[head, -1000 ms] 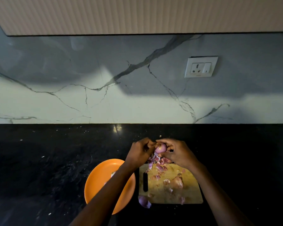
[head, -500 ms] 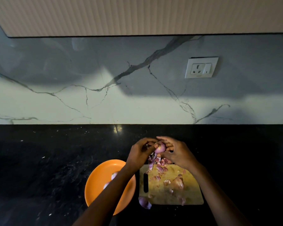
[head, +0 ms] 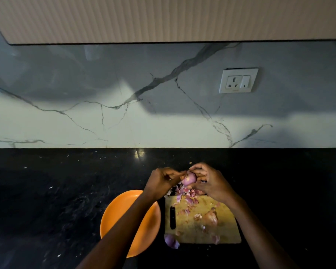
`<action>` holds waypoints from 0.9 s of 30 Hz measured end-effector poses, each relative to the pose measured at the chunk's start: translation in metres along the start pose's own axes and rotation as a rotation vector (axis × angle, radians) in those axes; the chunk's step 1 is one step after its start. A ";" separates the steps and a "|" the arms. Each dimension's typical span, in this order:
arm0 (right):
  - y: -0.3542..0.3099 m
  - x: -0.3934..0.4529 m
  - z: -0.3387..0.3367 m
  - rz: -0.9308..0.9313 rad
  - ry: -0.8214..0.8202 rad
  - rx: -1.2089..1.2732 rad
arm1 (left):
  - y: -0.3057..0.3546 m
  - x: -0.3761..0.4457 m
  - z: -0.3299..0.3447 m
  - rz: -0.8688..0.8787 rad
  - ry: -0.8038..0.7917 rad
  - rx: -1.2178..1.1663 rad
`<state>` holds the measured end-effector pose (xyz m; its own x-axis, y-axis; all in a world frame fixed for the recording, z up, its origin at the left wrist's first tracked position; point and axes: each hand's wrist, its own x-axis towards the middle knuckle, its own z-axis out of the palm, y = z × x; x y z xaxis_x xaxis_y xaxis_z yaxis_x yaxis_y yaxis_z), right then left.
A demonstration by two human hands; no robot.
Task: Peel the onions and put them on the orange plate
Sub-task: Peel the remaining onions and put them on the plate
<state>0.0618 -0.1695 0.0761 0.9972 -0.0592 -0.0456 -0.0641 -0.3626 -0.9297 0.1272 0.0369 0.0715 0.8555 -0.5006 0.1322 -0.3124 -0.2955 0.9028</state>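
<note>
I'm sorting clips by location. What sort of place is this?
Most likely a home kitchen: a black stone counter, a marble backsplash with a wall socket, and a wooden cutting board strewn with onion peels.

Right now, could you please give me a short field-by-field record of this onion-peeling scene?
left hand: left hand pinches skin at the onion's top
right hand: right hand grips the onion in hand above the board's far edge
orange plate: orange plate left of the board, partly hidden by the left forearm
cutting board: cutting board strewn with peels
unpeeled onion: unpeeled onion lies on the board
onion piece: onion piece at the board's near left corner
surface: black counter
</note>
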 end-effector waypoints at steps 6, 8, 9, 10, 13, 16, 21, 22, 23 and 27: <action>0.001 -0.001 0.000 0.001 -0.008 0.025 | 0.002 -0.006 0.006 -0.008 0.048 -0.050; -0.001 -0.002 0.000 0.005 -0.009 0.042 | 0.003 -0.007 0.007 -0.017 0.059 -0.053; -0.001 -0.002 -0.001 0.006 -0.007 0.052 | 0.002 -0.007 0.007 -0.019 0.063 -0.063; -0.001 -0.002 -0.001 0.006 -0.007 0.065 | 0.001 -0.007 0.007 -0.019 0.068 -0.084; -0.002 -0.003 -0.002 0.009 0.003 0.109 | 0.001 -0.007 0.005 -0.017 0.084 -0.138; -0.002 -0.003 -0.002 0.009 0.020 0.132 | 0.002 -0.006 0.006 -0.030 0.061 -0.133; -0.003 -0.002 -0.002 0.001 0.023 0.144 | 0.004 -0.004 0.007 -0.079 0.027 -0.193; -0.003 -0.002 -0.002 0.000 0.021 0.145 | 0.003 -0.004 0.007 -0.084 0.023 -0.193; -0.003 -0.002 -0.001 0.002 0.019 0.146 | 0.002 -0.003 0.007 -0.088 0.021 -0.190; -0.003 -0.002 -0.001 0.008 0.022 0.161 | -0.002 -0.005 0.008 -0.100 0.040 -0.187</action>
<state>0.0598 -0.1692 0.0792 0.9955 -0.0824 -0.0466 -0.0629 -0.2087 -0.9760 0.1205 0.0334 0.0654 0.8952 -0.4428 0.0509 -0.1463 -0.1842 0.9719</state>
